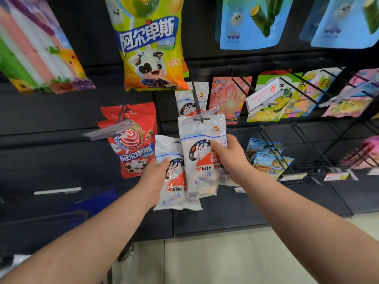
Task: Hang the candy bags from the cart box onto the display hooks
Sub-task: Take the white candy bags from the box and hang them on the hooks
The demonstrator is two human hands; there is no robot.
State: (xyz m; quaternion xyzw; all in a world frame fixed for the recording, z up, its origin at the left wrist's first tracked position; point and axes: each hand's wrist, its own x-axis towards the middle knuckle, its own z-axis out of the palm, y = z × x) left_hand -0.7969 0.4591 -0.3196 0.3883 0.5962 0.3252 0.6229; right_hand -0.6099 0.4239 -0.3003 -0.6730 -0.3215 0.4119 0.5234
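My right hand (229, 158) grips a white White Rabbit candy bag (200, 152) whose top edge sits at the tip of a black display hook (198, 108). Behind it on the same hook hangs another white candy bag (185, 103). My left hand (153, 173) holds a second white candy bag (174, 181) lower and to the left, off any hook. The cart box is not clearly in view.
Red lollipop bags (133, 140) hang on the hook to the left, with a big yellow-green bag (151, 48) above. Pink and yellow snack bags (283, 97) and empty wire hooks (307, 148) fill the right. A blue cart part (96, 201) stands low on the left.
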